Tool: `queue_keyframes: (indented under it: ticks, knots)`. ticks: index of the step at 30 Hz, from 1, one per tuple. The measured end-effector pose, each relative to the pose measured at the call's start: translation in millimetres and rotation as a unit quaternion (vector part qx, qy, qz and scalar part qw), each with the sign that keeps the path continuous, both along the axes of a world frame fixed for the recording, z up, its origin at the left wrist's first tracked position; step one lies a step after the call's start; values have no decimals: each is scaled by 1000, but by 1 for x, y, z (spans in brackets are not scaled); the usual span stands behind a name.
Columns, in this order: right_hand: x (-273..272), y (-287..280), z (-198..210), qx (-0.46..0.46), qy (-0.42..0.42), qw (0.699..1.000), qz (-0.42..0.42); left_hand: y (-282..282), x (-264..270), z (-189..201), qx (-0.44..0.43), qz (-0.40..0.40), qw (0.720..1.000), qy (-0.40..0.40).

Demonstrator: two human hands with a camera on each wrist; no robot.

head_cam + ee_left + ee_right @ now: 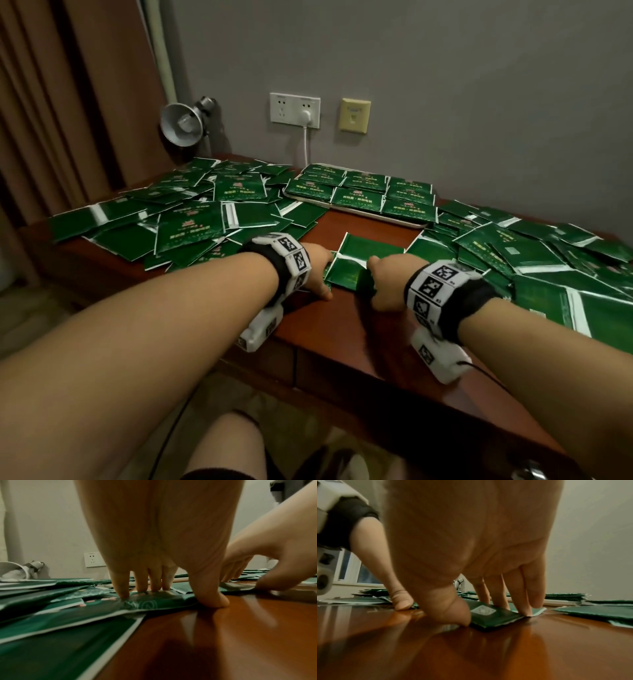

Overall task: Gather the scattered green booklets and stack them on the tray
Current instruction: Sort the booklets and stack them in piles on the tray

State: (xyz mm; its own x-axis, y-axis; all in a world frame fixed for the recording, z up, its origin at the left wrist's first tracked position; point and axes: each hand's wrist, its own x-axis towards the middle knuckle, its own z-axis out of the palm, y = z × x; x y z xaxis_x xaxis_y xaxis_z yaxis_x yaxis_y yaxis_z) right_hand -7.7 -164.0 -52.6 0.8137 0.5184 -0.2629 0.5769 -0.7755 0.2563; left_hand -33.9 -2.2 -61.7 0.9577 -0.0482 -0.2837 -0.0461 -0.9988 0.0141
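Green booklets lie scattered in a left pile (191,222) and a right pile (531,260) on the brown table (359,329). A white tray (376,219) at the back centre carries rows of booklets. Both hands are low at the table's middle. My left hand (320,270) (169,596) presses straight fingers (123,588) down on a booklet (150,602) at the left pile's edge, with the thumb touching the wood beside it. My right hand (383,277) (496,615) pinches a dark green booklet (493,618) (363,282) flat on the table, thumb at its near corner and fingertips (525,608) at its far edge.
A metal clamp lamp (181,125) stands at the back left. A wall socket (294,109) has a white cable dropping behind the tray. Bare wood shows between the two piles and toward the table's front edge (342,387). My knee is below that edge.
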Motion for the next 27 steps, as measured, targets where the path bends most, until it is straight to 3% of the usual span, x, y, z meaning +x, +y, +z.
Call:
queue_keyframes:
  ticks: [9, 22, 27]
  knots:
    - [11, 11, 1, -42, -34, 998, 28, 0, 6, -4, -12, 18, 1000, -15]
    - [9, 22, 0, -74, -4, 997, 18, 2, 6, -4, -20, 17, 1000, -16]
    - [7, 36, -2, -87, -43, 995, 34, 1, 4, -3, -24, 20, 999, -12]
